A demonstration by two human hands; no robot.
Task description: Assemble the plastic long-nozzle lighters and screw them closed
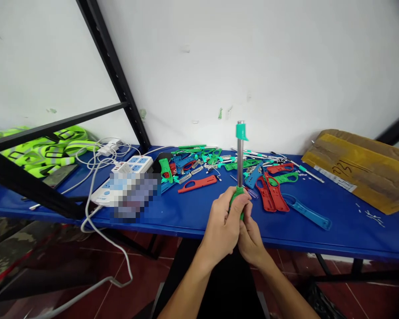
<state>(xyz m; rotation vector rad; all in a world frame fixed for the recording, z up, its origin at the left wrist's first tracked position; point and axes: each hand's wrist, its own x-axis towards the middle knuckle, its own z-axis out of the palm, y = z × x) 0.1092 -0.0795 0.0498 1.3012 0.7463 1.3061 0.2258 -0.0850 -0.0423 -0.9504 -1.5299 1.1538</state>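
My left hand (223, 221) and my right hand (251, 237) are both closed around the green handle of a long-necked lighter (240, 164). Its metal tube points upward, with a teal collar near the tip. Fingers cover most of the handle. Just beyond my hands, red lighter casing halves (275, 192) lie beside a blue casing half (308, 213). A pile of green, blue and red casings, clear inner parts and metal tubes (199, 161) spreads toward the wall. A single red casing half (197, 183) lies in front of that pile.
A cardboard box with yellow tape (362, 168) stands on the blue table (186, 217) at right, near small white bits (374, 217). At left are a white power strip (136, 165), a blurred-out object (136, 197), loose white cables (91, 199), a black frame post (115, 71) and yellow-green reflective straps (49, 150).
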